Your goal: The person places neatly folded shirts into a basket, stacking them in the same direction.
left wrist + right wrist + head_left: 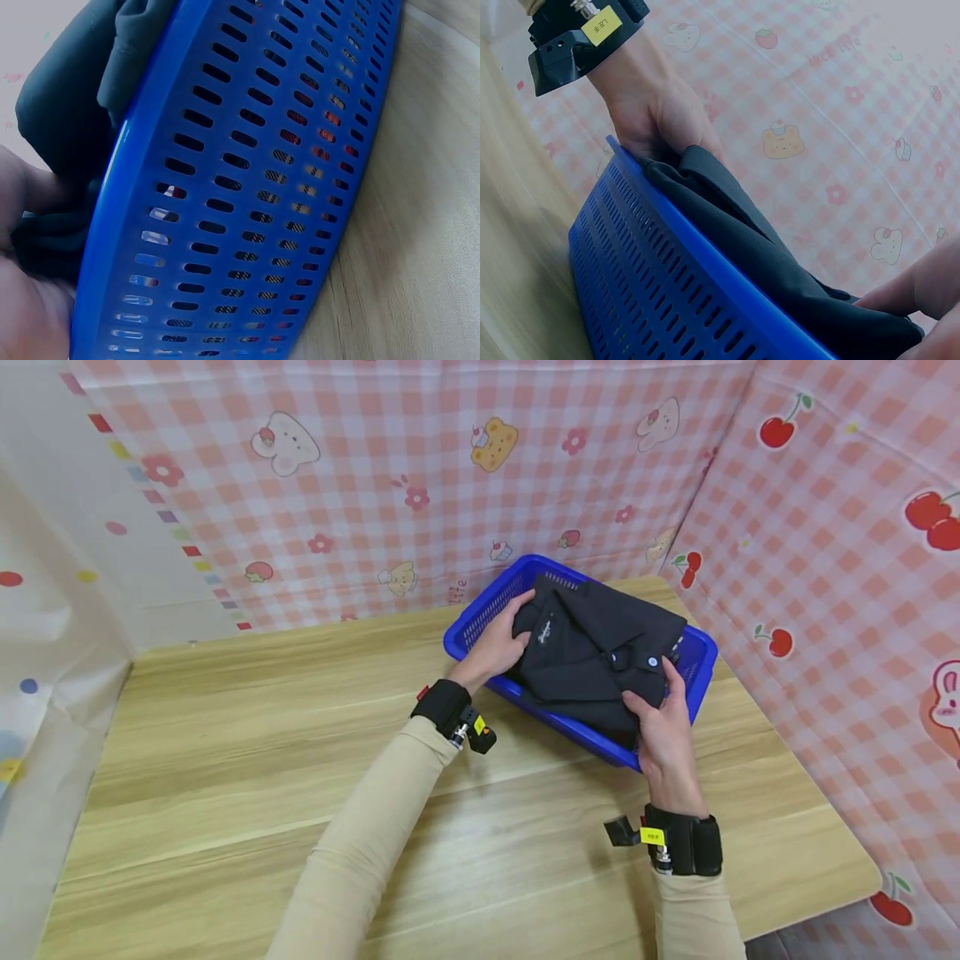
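A folded black shirt [577, 652] with a collar, white lettering and pale buttons lies over the blue perforated basket [703, 672]. My left hand [495, 645] grips the shirt's left edge, thumb on top. At the near right edge, my right hand [667, 731] pinches the cloth between thumb and fingers. From the left wrist, the dark cloth [71, 82] shows above the basket's rim. The right wrist view has the shirt [757, 251] along the rim, held at both ends. The fingers under the cloth are hidden.
The basket stands on a wood-grain table [247, 760], near its back right corner. Through the holes in the basket wall [247, 172], striped and red material shows inside. Checked pink curtains [420, 460] hang behind and at the right.
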`<state>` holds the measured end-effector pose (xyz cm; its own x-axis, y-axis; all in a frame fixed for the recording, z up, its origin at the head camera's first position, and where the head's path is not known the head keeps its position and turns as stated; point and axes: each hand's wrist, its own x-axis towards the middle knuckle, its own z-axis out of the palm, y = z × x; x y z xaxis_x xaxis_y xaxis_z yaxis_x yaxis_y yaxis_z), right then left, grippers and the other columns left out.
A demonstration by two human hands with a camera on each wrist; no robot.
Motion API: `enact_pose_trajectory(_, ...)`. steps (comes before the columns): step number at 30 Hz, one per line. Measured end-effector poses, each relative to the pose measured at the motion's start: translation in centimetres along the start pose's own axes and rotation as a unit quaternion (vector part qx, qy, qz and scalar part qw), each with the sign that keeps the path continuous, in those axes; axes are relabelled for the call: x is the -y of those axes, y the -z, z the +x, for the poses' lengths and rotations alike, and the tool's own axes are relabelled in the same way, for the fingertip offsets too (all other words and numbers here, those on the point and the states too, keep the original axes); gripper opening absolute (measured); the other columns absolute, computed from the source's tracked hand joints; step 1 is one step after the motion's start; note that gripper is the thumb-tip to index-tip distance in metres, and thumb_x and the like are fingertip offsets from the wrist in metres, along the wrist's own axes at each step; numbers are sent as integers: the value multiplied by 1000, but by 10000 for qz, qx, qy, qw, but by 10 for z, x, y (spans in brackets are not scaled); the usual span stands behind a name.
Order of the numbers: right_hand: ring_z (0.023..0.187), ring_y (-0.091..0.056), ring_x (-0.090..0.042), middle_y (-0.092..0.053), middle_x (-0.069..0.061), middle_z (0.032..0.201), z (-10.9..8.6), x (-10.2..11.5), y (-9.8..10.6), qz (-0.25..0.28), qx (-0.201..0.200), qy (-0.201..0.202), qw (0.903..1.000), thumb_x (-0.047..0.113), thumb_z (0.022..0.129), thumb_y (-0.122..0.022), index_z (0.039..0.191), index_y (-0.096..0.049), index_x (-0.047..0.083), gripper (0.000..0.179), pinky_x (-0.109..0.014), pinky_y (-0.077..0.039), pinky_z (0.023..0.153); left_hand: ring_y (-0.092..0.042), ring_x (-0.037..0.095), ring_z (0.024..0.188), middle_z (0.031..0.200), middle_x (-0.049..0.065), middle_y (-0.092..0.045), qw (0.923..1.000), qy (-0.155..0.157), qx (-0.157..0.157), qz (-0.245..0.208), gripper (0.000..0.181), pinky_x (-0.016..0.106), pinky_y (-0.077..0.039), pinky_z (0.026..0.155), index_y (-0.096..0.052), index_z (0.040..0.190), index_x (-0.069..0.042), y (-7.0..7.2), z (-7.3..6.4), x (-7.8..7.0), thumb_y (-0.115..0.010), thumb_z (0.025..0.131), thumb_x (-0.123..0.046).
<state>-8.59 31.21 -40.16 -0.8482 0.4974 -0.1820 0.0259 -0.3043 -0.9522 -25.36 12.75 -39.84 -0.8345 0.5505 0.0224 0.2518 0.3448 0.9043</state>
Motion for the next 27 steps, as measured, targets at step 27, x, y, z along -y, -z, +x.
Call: enact_pose_trajectory(27, 146, -36, -14, -16, -1, 172, 6, 4, -5, -215, -362, -669, 9969, 17, 104, -58, 167, -11, 18, 78, -26, -34, 119, -31, 27, 154, 165, 13, -37, 9984, 544, -106, 92, 59, 40, -25, 125, -38, 160, -12, 0, 5, 1, -52, 104, -2)
